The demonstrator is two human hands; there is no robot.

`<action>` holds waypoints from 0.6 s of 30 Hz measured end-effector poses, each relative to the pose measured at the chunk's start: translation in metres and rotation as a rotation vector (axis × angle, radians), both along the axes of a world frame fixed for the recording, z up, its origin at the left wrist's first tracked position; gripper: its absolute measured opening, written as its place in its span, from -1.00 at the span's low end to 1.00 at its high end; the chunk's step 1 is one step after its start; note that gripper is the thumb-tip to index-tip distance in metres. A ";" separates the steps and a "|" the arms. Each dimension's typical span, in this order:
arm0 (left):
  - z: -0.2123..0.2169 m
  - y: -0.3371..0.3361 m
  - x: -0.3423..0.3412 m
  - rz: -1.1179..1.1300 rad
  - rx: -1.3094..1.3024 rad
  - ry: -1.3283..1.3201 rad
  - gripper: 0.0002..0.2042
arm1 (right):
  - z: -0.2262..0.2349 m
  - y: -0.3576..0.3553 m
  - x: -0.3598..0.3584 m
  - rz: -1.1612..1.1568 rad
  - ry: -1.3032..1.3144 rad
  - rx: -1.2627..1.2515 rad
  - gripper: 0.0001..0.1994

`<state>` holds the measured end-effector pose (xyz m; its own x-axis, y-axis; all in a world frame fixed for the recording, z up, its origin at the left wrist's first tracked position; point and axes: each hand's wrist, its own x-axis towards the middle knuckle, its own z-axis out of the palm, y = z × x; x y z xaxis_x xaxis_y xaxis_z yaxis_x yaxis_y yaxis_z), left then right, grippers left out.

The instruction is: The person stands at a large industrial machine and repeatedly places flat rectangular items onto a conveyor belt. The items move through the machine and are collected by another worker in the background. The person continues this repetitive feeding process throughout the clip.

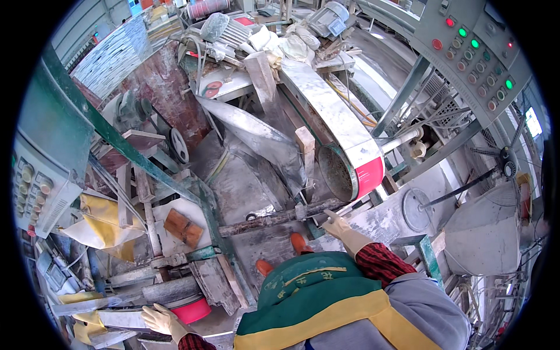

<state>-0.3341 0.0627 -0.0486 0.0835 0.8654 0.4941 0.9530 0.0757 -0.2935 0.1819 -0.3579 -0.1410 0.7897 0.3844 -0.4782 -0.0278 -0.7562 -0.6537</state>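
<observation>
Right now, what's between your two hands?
In the head view, your green apron and orange shoes lie between the left hand and right hand, plus a green metal post and dusty floor.

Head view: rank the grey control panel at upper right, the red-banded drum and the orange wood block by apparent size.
1. Grey control panel, largest, though fisheye stretching near the rim adds to it.
2. Red-banded drum.
3. Orange wood block, smallest.

- Grey control panel [475, 49] with red and green round buttons, upper right.
- Second grey panel [35, 189] with pale knobs, far left.
- Yellow crumpled sacks [105, 224] beneath it.
- Grey electric motor [328, 18] at top.
- Rusty brown block [183, 227] on dusty plate.
</observation>
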 end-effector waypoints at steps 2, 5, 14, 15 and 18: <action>0.002 -0.001 0.003 -0.009 -0.001 0.002 -0.52 | -0.014 0.005 -0.002 0.016 0.004 0.031 -0.35; 0.000 -0.002 0.003 -0.018 0.015 0.007 -0.52 | -0.012 0.010 -0.010 0.086 -0.046 -0.017 -0.35; 0.001 -0.013 0.016 -0.046 0.072 -0.009 -0.54 | -0.019 -0.033 -0.011 0.018 -0.009 -0.111 -0.39; 0.001 -0.014 0.016 -0.063 0.087 0.002 -0.54 | -0.023 -0.036 -0.010 0.006 0.004 -0.119 -0.40; 0.000 -0.017 0.012 -0.097 0.131 0.030 -0.55 | 0.014 -0.024 -0.015 -0.018 0.095 -0.120 -0.40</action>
<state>-0.3224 0.0456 -0.0490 0.1803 0.7810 0.5979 0.9485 0.0229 -0.3159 0.1670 -0.3820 -0.1272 0.7448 0.3061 -0.5930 -0.0997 -0.8276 -0.5524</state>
